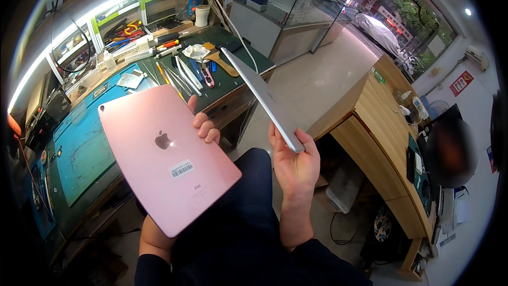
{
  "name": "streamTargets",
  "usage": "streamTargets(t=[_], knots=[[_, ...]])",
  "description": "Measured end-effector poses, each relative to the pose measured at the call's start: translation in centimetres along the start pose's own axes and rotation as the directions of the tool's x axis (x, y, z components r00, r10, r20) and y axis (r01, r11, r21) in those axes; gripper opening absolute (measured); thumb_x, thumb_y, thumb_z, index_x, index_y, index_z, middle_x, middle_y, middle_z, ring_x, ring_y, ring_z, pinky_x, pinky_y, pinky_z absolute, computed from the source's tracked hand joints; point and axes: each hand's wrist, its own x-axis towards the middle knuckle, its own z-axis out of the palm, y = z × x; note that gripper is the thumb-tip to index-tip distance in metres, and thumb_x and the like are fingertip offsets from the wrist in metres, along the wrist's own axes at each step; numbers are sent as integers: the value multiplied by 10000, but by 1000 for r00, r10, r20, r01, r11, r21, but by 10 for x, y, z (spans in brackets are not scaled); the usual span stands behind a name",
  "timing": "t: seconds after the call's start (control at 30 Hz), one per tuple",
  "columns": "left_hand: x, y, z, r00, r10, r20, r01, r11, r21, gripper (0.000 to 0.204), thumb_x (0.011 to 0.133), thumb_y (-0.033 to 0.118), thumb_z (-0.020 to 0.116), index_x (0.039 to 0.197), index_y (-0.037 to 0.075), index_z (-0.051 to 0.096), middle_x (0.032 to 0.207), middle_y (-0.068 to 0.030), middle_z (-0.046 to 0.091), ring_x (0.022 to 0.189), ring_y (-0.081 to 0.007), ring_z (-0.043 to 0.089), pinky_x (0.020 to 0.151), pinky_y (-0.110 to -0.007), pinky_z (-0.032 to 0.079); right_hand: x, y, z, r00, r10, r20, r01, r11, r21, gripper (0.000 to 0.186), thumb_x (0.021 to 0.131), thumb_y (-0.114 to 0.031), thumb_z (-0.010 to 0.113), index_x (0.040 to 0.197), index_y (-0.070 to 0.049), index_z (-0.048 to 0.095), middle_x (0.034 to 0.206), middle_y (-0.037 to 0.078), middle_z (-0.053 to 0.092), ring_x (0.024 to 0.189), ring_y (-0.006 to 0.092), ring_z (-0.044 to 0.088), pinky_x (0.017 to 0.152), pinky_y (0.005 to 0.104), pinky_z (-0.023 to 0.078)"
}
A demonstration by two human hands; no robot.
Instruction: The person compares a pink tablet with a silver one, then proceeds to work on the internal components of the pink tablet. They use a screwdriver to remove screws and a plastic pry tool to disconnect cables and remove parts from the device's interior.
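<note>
A pink tablet (143, 153) is tilted with its back up, showing a camera in one corner and a white label. My left hand (205, 126) is closed on it from below; the fingers curl over its right edge and the palm is hidden. To the right a silver tablet (263, 98) stands nearly edge-on, so its faces hardly show. My right hand (297, 161) pinches its lower end between thumb and fingers. Both tablets are held up in front of my lap, apart from each other.
A workbench on the left has a blue mat (79, 164), tweezers (182, 82), a wooden brush (225, 63) and several other tools. A white cable (241, 39) hangs past the bench corner. At right stands a wooden desk (386, 148); a glass display counter (286, 8) is farther back.
</note>
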Motion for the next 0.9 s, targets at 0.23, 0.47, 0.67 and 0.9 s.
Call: streamTargets(t=[0.23,0.47,0.67,0.9], knots=[[-6,18,-9,996,-17,-87,23,997,71,633,1123,404,477,1569,-30,359,978,-66,448,835,-166,442,813,-313,423,-3,6,15,1000,-13,5,13,999,-32,368,1001,30,499,1333,180,442,1437,291,535,1452,430,453,1226,533,450],[4,23,21,851,97,-516,129,914,385,408,1119,305,530,1400,15,474,899,-40,531,772,-168,531,765,-345,494,-2,2,13,995,-75,64,78,996,-45,377,990,44,524,1335,165,434,1421,275,547,1416,432,490,1258,567,382],[18,28,30,813,132,-567,142,900,412,525,1159,452,389,1505,65,462,1476,-123,576,1356,-311,554,1137,-568,440,5,-1,8,971,-191,146,212,967,-141,375,1007,11,535,1346,145,446,1400,277,566,1338,411,567,1202,547,455],[24,31,18,809,129,-574,161,890,426,544,1162,451,366,1524,52,442,1524,-138,540,1381,-327,542,1164,-594,417,7,-9,8,960,-219,172,244,960,-139,377,995,17,545,1345,131,462,1385,262,592,1307,404,601,1184,547,478]])
